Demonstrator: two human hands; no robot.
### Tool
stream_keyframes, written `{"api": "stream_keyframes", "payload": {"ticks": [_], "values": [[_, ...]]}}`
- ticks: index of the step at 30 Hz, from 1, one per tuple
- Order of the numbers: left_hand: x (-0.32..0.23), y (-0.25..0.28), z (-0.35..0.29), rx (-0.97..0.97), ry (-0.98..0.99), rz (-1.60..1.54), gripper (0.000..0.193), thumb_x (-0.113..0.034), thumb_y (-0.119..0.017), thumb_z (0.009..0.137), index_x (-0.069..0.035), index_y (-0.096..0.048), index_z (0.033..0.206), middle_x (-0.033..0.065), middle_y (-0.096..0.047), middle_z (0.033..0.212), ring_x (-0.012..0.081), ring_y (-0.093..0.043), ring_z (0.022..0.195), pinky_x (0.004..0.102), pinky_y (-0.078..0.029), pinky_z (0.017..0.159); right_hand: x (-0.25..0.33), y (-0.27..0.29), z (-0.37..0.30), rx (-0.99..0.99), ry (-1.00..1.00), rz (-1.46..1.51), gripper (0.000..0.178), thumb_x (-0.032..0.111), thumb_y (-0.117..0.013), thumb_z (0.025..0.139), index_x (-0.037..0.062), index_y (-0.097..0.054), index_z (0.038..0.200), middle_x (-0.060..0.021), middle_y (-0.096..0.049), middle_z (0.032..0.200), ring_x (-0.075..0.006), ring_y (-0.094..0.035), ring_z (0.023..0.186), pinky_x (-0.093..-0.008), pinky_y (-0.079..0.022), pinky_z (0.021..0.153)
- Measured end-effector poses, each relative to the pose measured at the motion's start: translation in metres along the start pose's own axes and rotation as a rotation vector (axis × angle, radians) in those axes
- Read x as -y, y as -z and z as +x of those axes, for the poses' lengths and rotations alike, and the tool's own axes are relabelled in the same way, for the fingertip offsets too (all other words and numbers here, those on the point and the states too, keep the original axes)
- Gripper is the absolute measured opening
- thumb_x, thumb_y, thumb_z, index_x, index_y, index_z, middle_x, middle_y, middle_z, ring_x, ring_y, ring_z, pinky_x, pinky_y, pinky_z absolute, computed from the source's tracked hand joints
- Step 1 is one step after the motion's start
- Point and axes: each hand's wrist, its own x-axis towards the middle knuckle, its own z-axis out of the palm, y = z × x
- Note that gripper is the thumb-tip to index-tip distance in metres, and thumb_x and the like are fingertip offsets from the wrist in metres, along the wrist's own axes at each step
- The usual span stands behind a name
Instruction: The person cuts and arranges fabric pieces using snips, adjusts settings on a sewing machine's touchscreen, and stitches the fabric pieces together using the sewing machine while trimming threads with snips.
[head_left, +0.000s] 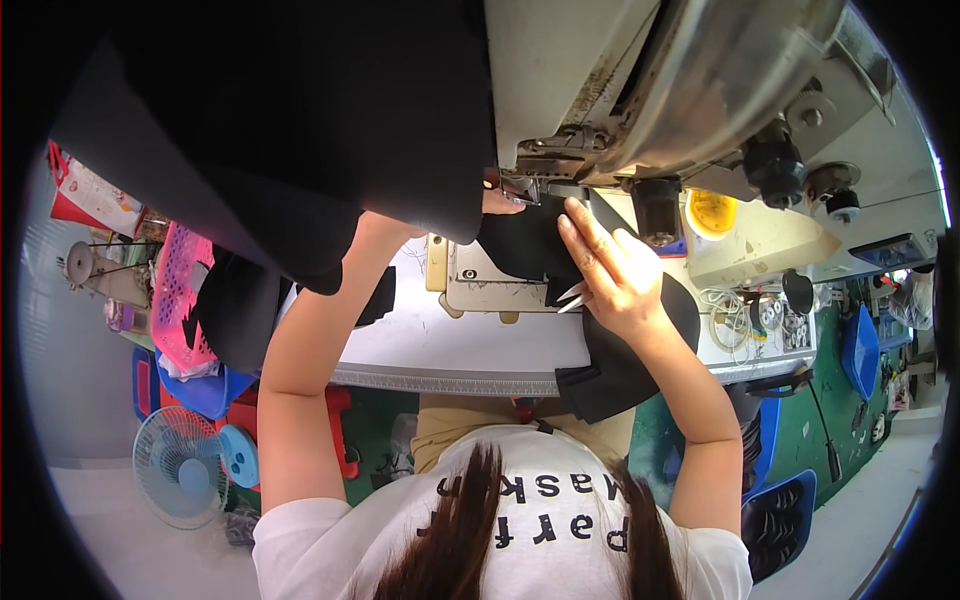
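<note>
A black fabric piece (520, 240) lies under the presser foot (522, 188) of a sewing machine (575, 110). My right hand (622, 283) presses it with index and middle fingers stretched out, just right of the foot. Two pointed metal blades, like thread snips (572, 298), stick out from under its curled fingers. More black fabric (640, 350) hangs over the table edge below that wrist. My left hand (503, 203) reaches in from the left; only some fingertips show beside the foot. A large dark panel (330, 130) in front of the camera hides the rest of it.
A metal ruler strip (460, 380) edges the white table (450, 345). Left are a pink basket (178, 300), dark cloth (240, 310) and a blue fan (185, 470). A yellow round dish (712, 212), bobbins (770, 315) and coiled cord (725, 320) are right. Blue bins (785, 520) stand below.
</note>
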Motion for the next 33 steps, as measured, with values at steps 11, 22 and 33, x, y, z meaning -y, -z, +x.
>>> {"api": "stream_keyframes", "payload": {"ticks": [11, 22, 33], "values": [[0.004, 0.005, 0.003, 0.024, -0.309, 0.076, 0.035, -0.029, -0.058, 0.086, -0.003, -0.063, 0.109, 0.0066, -0.062, 0.109, 0.0180, -0.055, 0.099, 0.0246, -0.040, 0.087, 0.008, -0.004, -0.001, -0.016, -0.049, 0.016, 0.065, 0.012, -0.062, 0.052, -0.0029, -0.059, 0.114, -0.0088, -0.060, 0.092, -0.0191, -0.053, 0.064, -0.0287, -0.046, 0.057], [0.011, 0.007, 0.013, -0.017, -0.218, 0.139, 0.035, -0.028, -0.061, 0.083, -0.003, -0.063, 0.107, 0.0083, -0.062, 0.107, 0.0205, -0.054, 0.098, 0.0265, -0.040, 0.087, 0.011, 0.001, 0.003, 0.055, -0.100, 0.072, 0.067, 0.006, -0.063, 0.049, -0.0022, -0.059, 0.115, -0.0102, -0.061, 0.096, -0.0207, -0.058, 0.068, -0.0297, -0.049, 0.060], [0.049, -0.012, 0.038, -0.444, -0.528, 0.500, 0.035, -0.028, -0.066, 0.078, -0.003, -0.063, 0.103, 0.0100, -0.062, 0.103, 0.0236, -0.054, 0.097, 0.0299, -0.040, 0.087, 0.005, 0.005, -0.002, -0.067, -0.070, 0.227, 0.053, -0.002, -0.062, 0.049, -0.0021, -0.065, 0.102, -0.0147, -0.064, 0.107, -0.0223, -0.064, 0.073, -0.0282, -0.052, 0.063]]}}
